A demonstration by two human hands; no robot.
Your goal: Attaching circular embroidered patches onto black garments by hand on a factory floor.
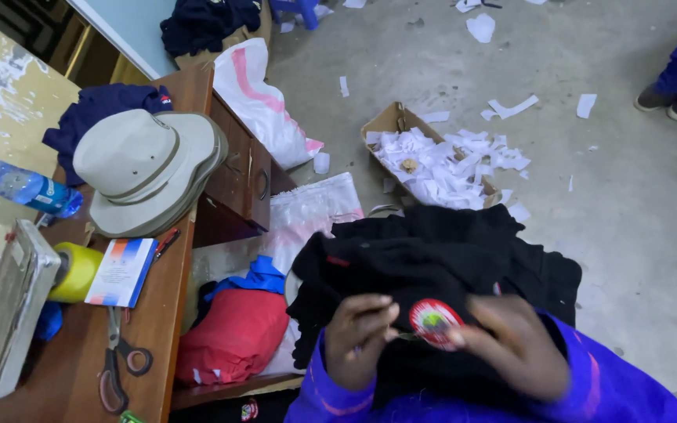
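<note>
While the head view looks down, both hands work at a black garment (432, 258) bunched in the person's lap, just in front of the purple sleeves (589, 384). On it sits a round red-and-white patch (434, 321) with a green centre. The left hand (358, 341) has its fingers curled together, pinching the cloth beside the patch; the right hand (511, 345) lies over the fabric on the other side with its fingers closed down on it — motion blur hides the exact grip.

The garment looks soft, limp and fairly thick, probably light for its bulk; it would sag and fold wherever it is unsupported, so a pinch on either side of the patch keeps that area flat. The patch seems stiffer than the cloth.

To the left stands a wooden worktop (150, 345) carrying scissors (119, 364), a stack of beige hats (146, 168), a yellow tape roll (76, 270) and a water bottle (17, 186). On the concrete floor lies a cardboard box of white paper scraps (432, 157).
</note>
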